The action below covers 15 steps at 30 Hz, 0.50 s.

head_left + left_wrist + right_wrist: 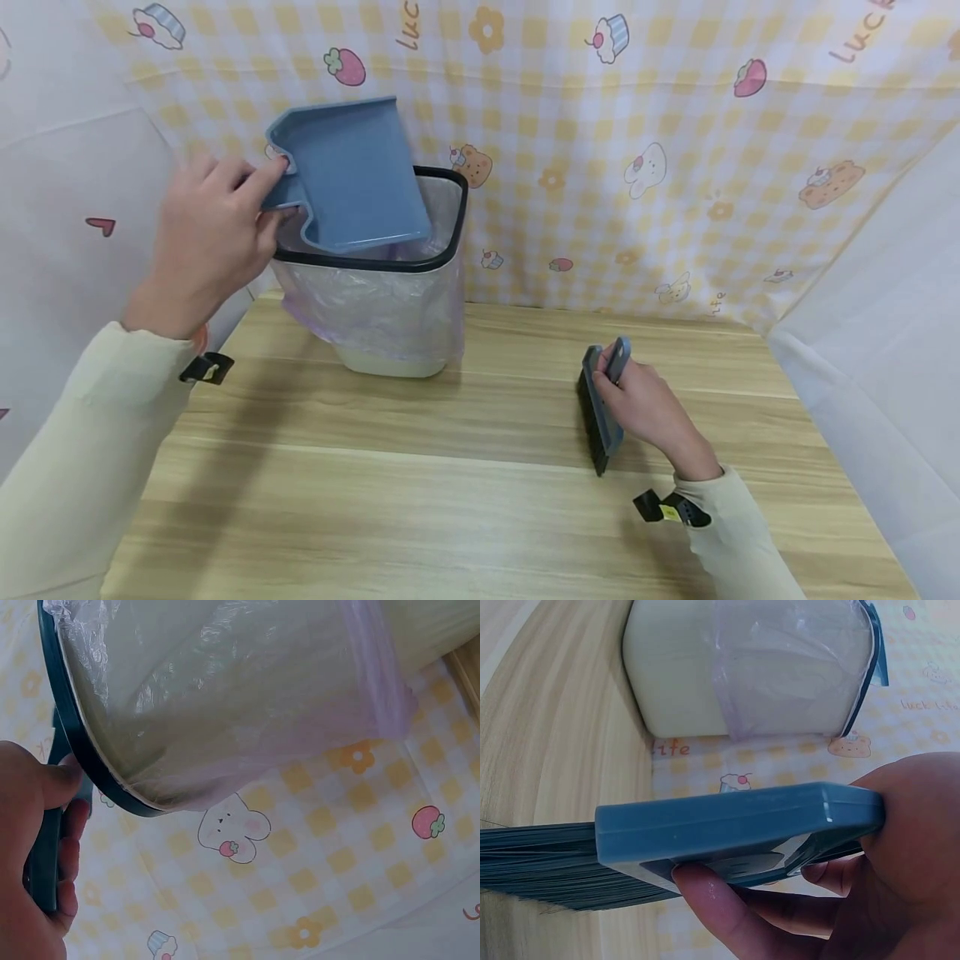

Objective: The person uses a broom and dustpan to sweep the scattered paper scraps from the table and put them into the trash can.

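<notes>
My left hand [217,225] grips the short handle of a blue dustpan [356,175], which is tilted over the mouth of a trash bin [393,363]. The pan's lower edge overlaps the bin's black rim [360,264] in the head view. A thin translucent bag [390,308] lines the bin and hangs down outside it. In the left wrist view the fingers [67,859] curl round the handle beside the rim. My right hand [648,404] holds a blue hand brush [600,408] over the table at the right; its dark bristles [562,866] point toward the wood.
The wooden table [420,508] spans the front. A yellow checked cloth [570,150] with printed cartoons hangs behind it, close to the bin. White sheets [862,358] close off both sides.
</notes>
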Each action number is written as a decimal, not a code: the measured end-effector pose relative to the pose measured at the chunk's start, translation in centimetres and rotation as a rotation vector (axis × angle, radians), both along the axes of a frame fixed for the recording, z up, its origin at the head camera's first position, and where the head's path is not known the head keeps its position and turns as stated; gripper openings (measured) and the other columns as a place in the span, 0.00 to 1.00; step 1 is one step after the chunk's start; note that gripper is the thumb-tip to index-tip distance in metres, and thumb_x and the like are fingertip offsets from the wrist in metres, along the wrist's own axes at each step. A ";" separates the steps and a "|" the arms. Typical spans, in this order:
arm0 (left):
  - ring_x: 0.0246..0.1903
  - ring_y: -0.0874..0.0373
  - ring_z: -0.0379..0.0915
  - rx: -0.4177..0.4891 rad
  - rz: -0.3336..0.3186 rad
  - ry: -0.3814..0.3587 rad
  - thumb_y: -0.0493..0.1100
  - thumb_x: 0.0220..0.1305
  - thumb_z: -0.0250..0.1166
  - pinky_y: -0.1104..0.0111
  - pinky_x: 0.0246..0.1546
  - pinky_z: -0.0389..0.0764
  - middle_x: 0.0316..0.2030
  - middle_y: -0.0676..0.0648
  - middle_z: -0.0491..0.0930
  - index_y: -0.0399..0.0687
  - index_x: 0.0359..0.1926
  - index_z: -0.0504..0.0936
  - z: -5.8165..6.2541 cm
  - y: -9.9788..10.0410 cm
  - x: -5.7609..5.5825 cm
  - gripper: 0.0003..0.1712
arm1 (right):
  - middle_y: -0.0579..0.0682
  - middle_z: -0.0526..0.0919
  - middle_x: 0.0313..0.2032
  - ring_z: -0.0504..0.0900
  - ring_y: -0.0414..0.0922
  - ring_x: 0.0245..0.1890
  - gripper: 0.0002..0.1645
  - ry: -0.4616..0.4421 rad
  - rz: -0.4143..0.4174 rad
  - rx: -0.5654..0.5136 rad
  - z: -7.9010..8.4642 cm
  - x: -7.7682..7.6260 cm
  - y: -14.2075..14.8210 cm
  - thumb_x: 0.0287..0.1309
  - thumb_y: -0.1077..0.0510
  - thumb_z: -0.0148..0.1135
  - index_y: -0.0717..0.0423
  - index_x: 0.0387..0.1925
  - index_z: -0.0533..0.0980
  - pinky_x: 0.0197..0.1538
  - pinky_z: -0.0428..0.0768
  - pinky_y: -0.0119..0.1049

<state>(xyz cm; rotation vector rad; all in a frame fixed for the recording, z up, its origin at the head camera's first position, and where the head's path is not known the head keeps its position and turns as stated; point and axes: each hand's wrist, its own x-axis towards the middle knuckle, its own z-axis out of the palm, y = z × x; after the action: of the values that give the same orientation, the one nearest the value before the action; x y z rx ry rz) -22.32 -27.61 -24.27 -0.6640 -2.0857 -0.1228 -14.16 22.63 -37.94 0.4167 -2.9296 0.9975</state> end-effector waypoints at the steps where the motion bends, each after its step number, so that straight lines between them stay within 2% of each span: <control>1: 0.34 0.28 0.69 -0.001 0.006 -0.011 0.37 0.73 0.69 0.38 0.38 0.73 0.42 0.27 0.81 0.31 0.66 0.83 0.0 0.0 0.1 0.24 | 0.48 0.77 0.25 0.77 0.45 0.24 0.03 0.000 -0.001 0.000 0.0 0.0 0.0 0.82 0.61 0.55 0.57 0.47 0.73 0.29 0.77 0.43; 6: 0.35 0.28 0.72 -0.005 0.048 -0.079 0.42 0.77 0.68 0.40 0.33 0.75 0.44 0.26 0.82 0.31 0.68 0.81 -0.1 -0.1 0.6 0.26 | 0.47 0.77 0.25 0.77 0.45 0.24 0.04 0.003 -0.001 -0.003 0.0 0.0 0.0 0.82 0.61 0.54 0.58 0.47 0.73 0.30 0.77 0.43; 15: 0.38 0.30 0.77 -0.003 0.046 -0.159 0.45 0.81 0.64 0.39 0.33 0.78 0.45 0.27 0.83 0.32 0.67 0.82 -0.3 0.9 2.1 0.24 | 0.47 0.76 0.25 0.76 0.44 0.23 0.05 0.001 0.003 -0.018 -0.1 0.0 0.0 0.83 0.60 0.54 0.58 0.47 0.73 0.29 0.77 0.42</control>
<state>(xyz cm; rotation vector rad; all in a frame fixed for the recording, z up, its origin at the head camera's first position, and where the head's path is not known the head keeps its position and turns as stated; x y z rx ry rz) -20.27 -26.70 -24.58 -0.6249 -2.2528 -0.1508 -14.12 22.63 -38.08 0.4218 -2.9173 1.0235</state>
